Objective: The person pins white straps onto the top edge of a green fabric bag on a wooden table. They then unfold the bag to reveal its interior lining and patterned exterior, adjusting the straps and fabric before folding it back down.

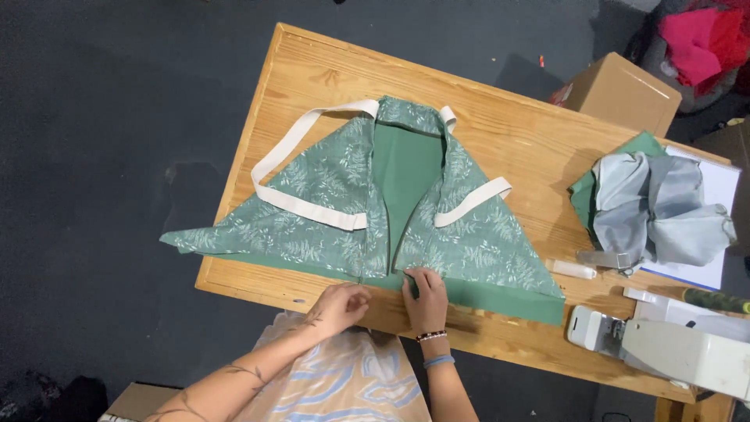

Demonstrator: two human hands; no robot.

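A: Where does the green leaf-print garment lie?

B: Spread flat on the wooden table, folded into a wide triangle with its plain green lining showing down the middle. Its long lower edge runs along the table's near side, and one corner hangs off the table's left end. White straps loop across its upper part.

A: And the hands?

B: Both rest on the garment's lower edge, at the middle of that edge. The left hand is loosely curled, fingertips touching the hem just left of the centre opening. The right hand lies flat, fingers pressed down on the fabric just right of the opening (a beaded bracelet and a blue band sit on that wrist).

A: What else is near the garment?

B: To its right, a bundle of grey fabric on white paper; below that, a white sewing machine. Beyond the garment's right side, a cardboard box.
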